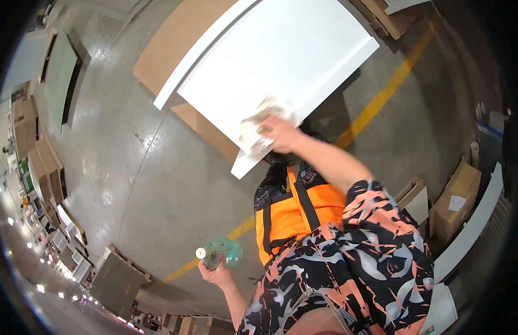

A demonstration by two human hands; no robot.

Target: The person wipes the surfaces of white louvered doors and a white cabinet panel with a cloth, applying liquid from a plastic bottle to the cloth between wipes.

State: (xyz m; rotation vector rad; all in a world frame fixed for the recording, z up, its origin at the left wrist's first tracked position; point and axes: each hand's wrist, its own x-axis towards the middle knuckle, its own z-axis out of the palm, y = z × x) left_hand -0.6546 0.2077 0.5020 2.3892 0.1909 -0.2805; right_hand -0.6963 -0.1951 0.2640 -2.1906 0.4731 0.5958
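Observation:
A clear greenish plastic bottle with a white cap (228, 252) is gripped near its neck by my left hand (216, 273), held low and away to the left. My right hand (282, 134) presses a crumpled whitish cloth (256, 125) onto the near corner of a large white panel (270, 61). Motion smears the cloth and the fingers somewhat. Raised white strips run along two sides of the panel. Brown cardboard (209, 131) shows beneath it on the left.
A yellow floor line (390, 89) crosses the concrete floor (153, 184). On the right stand a cardboard box (457, 198) and a long white board (471, 234). Stacked boards and a pallet load (119, 279) stand to the left. An orange garment (303, 206) hangs at my waist.

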